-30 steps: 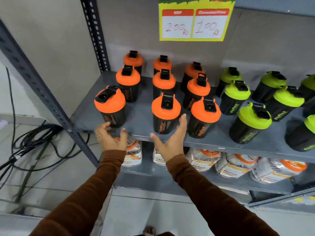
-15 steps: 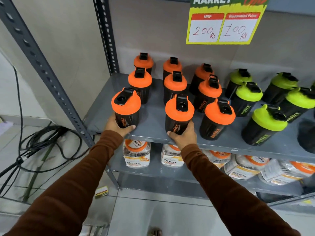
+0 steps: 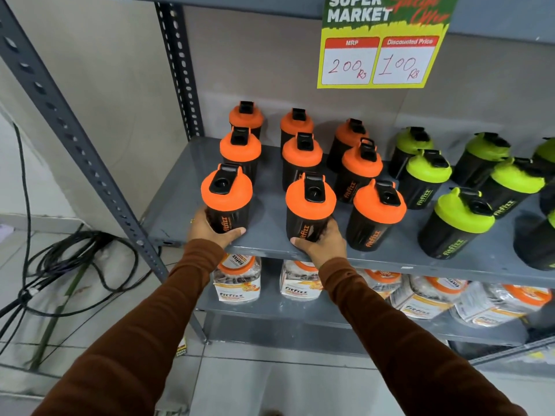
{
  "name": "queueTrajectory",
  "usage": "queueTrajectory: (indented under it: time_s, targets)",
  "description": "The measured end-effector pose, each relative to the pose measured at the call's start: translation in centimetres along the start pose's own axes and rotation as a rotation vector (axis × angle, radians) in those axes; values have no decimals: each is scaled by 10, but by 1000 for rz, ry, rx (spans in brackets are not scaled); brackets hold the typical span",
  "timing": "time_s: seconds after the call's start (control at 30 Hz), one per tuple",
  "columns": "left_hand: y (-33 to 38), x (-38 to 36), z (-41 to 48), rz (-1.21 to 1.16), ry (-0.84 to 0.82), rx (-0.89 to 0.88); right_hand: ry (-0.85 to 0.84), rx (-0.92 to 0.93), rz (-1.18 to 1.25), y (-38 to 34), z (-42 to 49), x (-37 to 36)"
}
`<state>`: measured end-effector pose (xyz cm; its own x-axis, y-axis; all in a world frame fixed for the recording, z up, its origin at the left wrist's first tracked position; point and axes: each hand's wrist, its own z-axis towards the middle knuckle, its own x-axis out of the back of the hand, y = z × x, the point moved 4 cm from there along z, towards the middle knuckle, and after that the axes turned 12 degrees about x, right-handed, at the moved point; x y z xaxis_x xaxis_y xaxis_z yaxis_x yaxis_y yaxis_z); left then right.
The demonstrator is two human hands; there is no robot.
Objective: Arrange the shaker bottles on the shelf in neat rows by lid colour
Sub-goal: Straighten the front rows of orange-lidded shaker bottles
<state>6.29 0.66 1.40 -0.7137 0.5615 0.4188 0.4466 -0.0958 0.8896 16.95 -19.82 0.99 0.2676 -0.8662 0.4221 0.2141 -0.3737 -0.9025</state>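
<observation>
Black shaker bottles stand on a grey metal shelf (image 3: 270,211). Several with orange lids fill the left half in three columns; several with lime-green lids stand to the right. My left hand (image 3: 210,231) wraps the base of the front-left orange-lid bottle (image 3: 226,196). My right hand (image 3: 322,243) grips the base of the front-middle orange-lid bottle (image 3: 310,205). A third front orange-lid bottle (image 3: 378,213) stands just right of it, untouched. The nearest green-lid bottle (image 3: 459,220) is further right. Both held bottles rest upright on the shelf.
A slotted grey upright (image 3: 75,136) runs diagonally at the left. A price sign (image 3: 378,49) hangs on the back wall. Bagged packets (image 3: 237,280) lie on the lower shelf. Black cables (image 3: 54,265) sprawl on the floor at left.
A second ago both hands were open in front of the shelf edge. They have since closed on the two front orange-lid bottles, and the view has moved closer to the shelf.
</observation>
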Motion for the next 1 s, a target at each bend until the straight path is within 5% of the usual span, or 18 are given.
queueTrajectory:
  time_s: [1.0]
  targets:
    - [0, 2, -8, 74, -130, -22, -46, 9, -18, -1, -3, 0]
